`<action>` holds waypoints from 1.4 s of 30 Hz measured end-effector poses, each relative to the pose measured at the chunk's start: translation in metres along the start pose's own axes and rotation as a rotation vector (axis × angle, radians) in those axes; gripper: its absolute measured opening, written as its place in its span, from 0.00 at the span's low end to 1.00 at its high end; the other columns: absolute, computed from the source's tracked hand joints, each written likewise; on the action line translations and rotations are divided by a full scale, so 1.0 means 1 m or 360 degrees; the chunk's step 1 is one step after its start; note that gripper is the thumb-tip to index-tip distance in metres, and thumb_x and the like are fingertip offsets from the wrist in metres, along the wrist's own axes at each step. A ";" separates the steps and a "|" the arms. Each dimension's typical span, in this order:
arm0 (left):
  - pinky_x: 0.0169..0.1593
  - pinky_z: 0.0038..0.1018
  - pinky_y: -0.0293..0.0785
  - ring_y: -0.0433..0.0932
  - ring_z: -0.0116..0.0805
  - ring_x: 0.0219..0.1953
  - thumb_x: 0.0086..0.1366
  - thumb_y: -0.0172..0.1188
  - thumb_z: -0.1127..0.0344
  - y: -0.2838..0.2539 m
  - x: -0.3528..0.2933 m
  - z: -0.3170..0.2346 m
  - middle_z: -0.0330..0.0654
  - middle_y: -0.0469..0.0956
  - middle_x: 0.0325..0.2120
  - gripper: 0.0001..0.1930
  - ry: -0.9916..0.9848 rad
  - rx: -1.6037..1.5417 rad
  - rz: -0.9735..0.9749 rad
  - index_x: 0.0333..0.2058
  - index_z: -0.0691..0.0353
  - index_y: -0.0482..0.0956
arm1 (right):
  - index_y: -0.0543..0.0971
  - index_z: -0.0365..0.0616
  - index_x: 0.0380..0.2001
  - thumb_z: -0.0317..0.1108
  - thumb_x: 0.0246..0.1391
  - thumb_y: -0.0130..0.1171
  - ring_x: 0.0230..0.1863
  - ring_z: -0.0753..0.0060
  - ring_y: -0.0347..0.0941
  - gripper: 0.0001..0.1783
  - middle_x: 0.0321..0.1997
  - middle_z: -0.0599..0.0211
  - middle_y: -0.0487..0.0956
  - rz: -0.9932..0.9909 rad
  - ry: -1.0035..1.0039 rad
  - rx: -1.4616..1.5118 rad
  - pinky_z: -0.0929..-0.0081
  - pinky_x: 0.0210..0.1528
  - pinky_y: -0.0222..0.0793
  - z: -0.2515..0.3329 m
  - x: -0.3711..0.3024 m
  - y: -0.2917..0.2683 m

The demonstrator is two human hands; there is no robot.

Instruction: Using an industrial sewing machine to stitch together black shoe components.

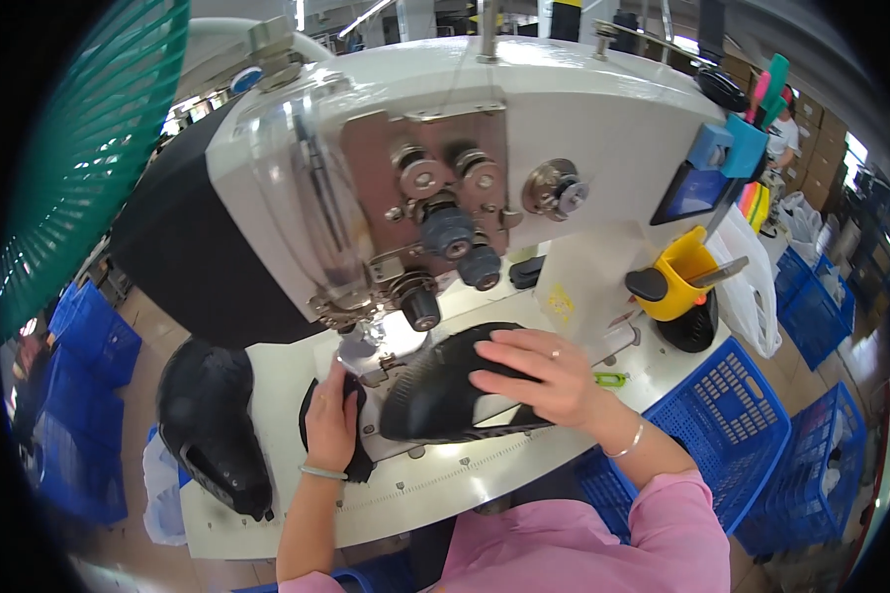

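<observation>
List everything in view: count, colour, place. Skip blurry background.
sewing machine: one, white, centre
table: one, pale, beneath machine
shoe piece: one, black, centre
cloth: one, black, left of shoe piece
bulky piece: one, black, table's left end
cup: one, yellow, machine's right side
screen: one, dark blue, above cup
holder: one, blue, beside the screen
small tool: one, green, right of shoe piece
fan cover: one, green, upper left
baskets: several, blue, both sides
plastic bags: several, white, both sides
left hand: one, bare, on cloth
right hand: one, bare, on shoe piece
shirt: one, pink, bottom
</observation>
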State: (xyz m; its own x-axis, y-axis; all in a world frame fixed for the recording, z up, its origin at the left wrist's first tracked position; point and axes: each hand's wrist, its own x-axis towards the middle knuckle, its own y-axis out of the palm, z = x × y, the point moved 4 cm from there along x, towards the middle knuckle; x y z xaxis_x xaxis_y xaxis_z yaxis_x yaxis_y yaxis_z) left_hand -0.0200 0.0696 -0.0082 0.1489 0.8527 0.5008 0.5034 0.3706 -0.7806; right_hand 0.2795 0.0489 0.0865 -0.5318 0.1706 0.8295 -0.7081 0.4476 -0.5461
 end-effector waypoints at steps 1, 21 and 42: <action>0.59 0.37 0.68 0.72 0.50 0.56 0.60 0.58 0.78 -0.017 0.004 -0.010 0.51 0.73 0.54 0.27 0.0004 -0.0084 -0.0217 0.59 0.65 0.65 | 0.82 0.53 0.47 0.26 0.47 0.56 0.54 0.63 0.74 0.22 0.56 0.67 0.77 0.0015 -0.0054 -0.0059 0.66 0.52 0.74 0.002 0.006 0.013; 0.47 0.35 0.74 0.73 0.46 0.42 0.51 0.66 0.74 -0.074 0.022 -0.105 0.40 0.78 0.49 0.19 0.0336 -0.0032 -0.0303 0.44 0.61 0.81 | 0.79 0.48 0.46 0.19 0.29 0.62 0.56 0.57 0.69 0.32 0.52 0.65 0.74 0.0568 0.0043 0.0320 0.51 0.62 0.63 0.003 0.038 0.042; 0.37 0.29 0.77 0.73 0.42 0.42 0.51 0.66 0.71 -0.076 0.036 -0.108 0.39 0.77 0.44 0.14 0.0439 0.0132 -0.0333 0.40 0.61 0.82 | 0.81 0.57 0.50 0.14 0.29 0.57 0.52 0.56 0.73 0.39 0.46 0.67 0.77 0.0605 0.0390 0.0443 0.60 0.57 0.70 -0.009 0.041 0.041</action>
State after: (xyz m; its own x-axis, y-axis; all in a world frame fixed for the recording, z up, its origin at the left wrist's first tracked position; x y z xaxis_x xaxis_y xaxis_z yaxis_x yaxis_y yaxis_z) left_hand 0.0389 0.0330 0.1094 0.2798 0.6279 0.7263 0.4780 0.5649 -0.6726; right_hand 0.2325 0.0821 0.0989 -0.6745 0.4907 0.5516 -0.6005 0.0700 -0.7966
